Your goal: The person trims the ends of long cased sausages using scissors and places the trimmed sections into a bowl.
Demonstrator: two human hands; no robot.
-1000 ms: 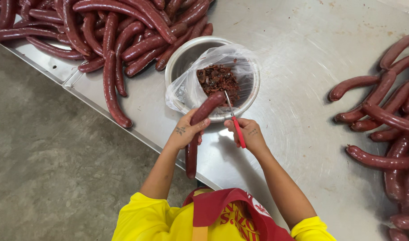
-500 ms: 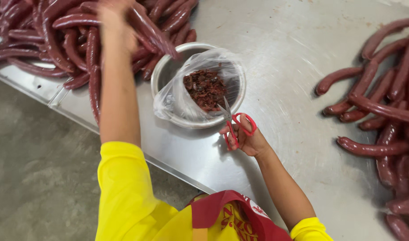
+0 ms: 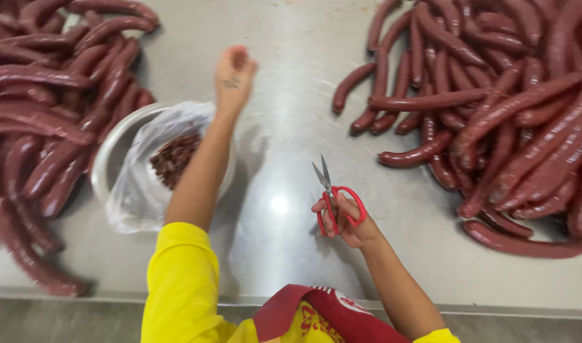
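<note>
Scissors (image 3: pixel 334 200) with red handles sit in the right hand (image 3: pixel 345 222), low at about 5 o'clock from the middle of the view; the fingers are closed through the loops and the blades point up toward 12 o'clock, slightly parted. The left hand (image 3: pixel 234 73) is stretched out over the steel tabletop (image 3: pixel 284 152) at about 11 o'clock, fingers loosely open and holding nothing, the arm passing over the edge of a metal bowl (image 3: pixel 110 159). That bowl, at 9 o'clock, is lined with a clear plastic bag (image 3: pixel 135 197) and holds dark red trimmings (image 3: pixel 173 159).

One heap of dark red sausages (image 3: pixel 494 108) fills the 2 to 3 o'clock side; a second heap (image 3: pixel 56 114) lies at 9 to 10 o'clock, just beside the bowl.

To my eye, good handling here means keeping the scissor tips pointed away from the reaching arm, gripping a sausage near its end so it does not slide on the slick skin, and holding any cut over the bowl so scraps fall into the bag.

Underneath is bare brushed metal, shiny, with a bright spot of reflected light near the middle. Its front edge runs along the bottom, with a grey floor (image 3: pixel 62 324) below. The person wears yellow sleeves (image 3: pixel 176 279) and a red apron (image 3: pixel 316 314).
</note>
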